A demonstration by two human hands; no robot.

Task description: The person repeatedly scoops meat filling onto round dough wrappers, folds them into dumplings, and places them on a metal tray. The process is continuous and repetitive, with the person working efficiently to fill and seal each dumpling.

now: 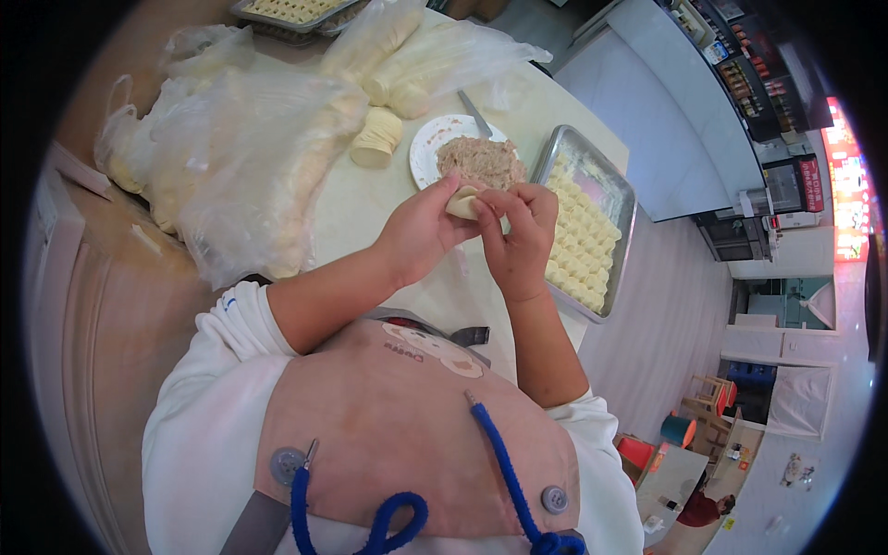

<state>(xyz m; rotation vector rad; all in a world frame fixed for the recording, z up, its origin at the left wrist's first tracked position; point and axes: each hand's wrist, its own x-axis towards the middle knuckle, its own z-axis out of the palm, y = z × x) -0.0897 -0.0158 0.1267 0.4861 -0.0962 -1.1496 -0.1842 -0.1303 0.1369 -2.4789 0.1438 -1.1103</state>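
Between my two hands, just in front of the plate, is a folded dough wrapper (463, 203). My left hand (423, 220) cradles it from the left, and the fingertips of my right hand (517, 232) pinch its right edge. Any filling inside is hidden. Behind it, ground meat filling (479, 159) lies on a white plate (423, 149), with a flat metal spreader (474, 113) resting in it. A stack of round dough wrappers (377, 137) stands left of the plate. To the right, a metal tray (626, 229) holds rows of shaped dumplings (581, 243).
Large clear plastic bags of dough wrappers (243, 152) cover the table's left side. More bags (444, 62) lie at the back, near another tray of dumplings (295, 10). The rounded table edge (586, 104) runs behind the right tray. A person (704, 508) sits far off at lower right.
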